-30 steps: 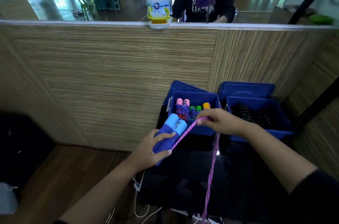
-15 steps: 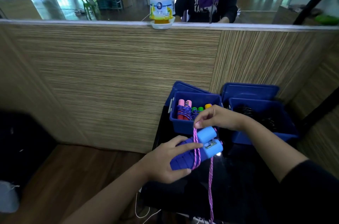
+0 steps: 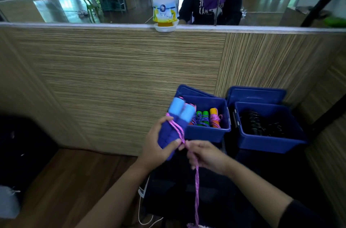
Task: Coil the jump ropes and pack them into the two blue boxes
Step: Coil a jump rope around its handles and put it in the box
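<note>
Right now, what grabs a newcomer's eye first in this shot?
The pair of blue jump-rope handles at centre, gripped in the left hand, with a pink rope wound across them and trailing down through the right hand. Behind sit two blue boxes: the left box holds bright wrapped ropes, the right box dark coils.

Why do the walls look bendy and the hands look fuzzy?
Head view: the wide-angle lens bows the wooden partition toward the edges; the right hand and pink rope are motion-smeared; corners fall dark, while the bright windows behind the glass are washed out.
</note>
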The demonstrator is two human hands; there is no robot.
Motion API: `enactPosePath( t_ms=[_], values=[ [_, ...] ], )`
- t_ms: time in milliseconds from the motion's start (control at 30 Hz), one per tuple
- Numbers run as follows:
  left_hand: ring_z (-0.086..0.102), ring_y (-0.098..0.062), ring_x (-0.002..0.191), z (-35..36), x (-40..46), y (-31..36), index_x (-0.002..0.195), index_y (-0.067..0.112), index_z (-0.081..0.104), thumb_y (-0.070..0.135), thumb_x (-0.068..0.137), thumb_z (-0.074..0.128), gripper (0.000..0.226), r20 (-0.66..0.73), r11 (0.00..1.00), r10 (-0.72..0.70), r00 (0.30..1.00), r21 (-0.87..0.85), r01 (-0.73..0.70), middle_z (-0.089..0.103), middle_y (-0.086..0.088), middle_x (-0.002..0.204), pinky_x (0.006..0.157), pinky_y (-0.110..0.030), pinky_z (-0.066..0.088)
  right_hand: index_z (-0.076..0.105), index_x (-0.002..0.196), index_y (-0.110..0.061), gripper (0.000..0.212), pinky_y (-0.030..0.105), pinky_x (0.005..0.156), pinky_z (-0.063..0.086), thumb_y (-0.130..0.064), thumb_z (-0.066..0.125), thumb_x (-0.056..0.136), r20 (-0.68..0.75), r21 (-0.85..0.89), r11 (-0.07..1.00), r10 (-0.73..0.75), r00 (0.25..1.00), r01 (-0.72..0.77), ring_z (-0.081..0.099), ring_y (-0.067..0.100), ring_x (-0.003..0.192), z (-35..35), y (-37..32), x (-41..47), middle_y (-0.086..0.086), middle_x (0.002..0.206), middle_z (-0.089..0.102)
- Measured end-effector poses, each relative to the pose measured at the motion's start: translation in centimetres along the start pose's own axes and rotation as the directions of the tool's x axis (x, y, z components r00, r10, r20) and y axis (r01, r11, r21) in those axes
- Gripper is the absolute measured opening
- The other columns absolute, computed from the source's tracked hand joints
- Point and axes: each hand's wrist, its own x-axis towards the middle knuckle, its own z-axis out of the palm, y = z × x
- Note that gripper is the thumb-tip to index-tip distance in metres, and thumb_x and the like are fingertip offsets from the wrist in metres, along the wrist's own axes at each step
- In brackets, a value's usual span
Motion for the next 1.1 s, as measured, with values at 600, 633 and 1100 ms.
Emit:
enactPosePath(
  t_ms=[600, 633, 1100],
  values=[
    [0.059, -0.01, 0.107, -0.3, -3.5, -3.0, 0.142, 0.024, 0.039, 0.047, 0.065, 0.06, 0.083, 0.459, 0.822, -0.038, 0.887, 0.519, -0.234, 0.053, 0.014, 0.133, 0.091, -0.032, 0.04, 0.066, 0.1, -0.016, 0.015, 0.028, 0.089, 0.043, -0.025, 0.06, 0.091, 0.275, -0.912, 0.24, -0.248, 0.929, 0.333, 0.054, 0.011, 0.095, -2.3, -5.5, 0.2, -0.001, 0.101, 0.055],
    [0.058, -0.01, 0.107, -0.3, -3.4, -2.8, 0.142, 0.025, 0.038, 0.05, 0.064, 0.061, 0.085, 0.466, 0.815, -0.055, 0.883, 0.531, -0.23, 0.053, 0.015, 0.132, 0.092, -0.032, 0.04, 0.066, 0.1, -0.016, 0.015, 0.028, 0.089, 0.044, -0.026, 0.059, 0.092, 0.276, -0.914, 0.228, -0.26, 0.925, 0.337, 0.054, 0.011, 0.094, -2.4, -5.2, 0.2, 0.0, 0.101, 0.055],
    [0.058, -0.009, 0.103, -0.5, -3.4, -1.0, 0.146, 0.036, 0.023, 0.044, 0.071, 0.069, 0.089, 0.559, 0.751, 0.157, 0.814, 0.468, -0.466, 0.056, 0.011, 0.122, 0.085, -0.035, 0.038, 0.074, 0.089, -0.019, 0.008, 0.02, 0.082, 0.051, -0.017, 0.07, 0.083, 0.187, -0.697, 0.685, -0.111, 0.976, 0.211, 0.065, 0.006, 0.087, -3.0, -6.6, -0.9, -0.003, 0.089, 0.073]
  ],
)
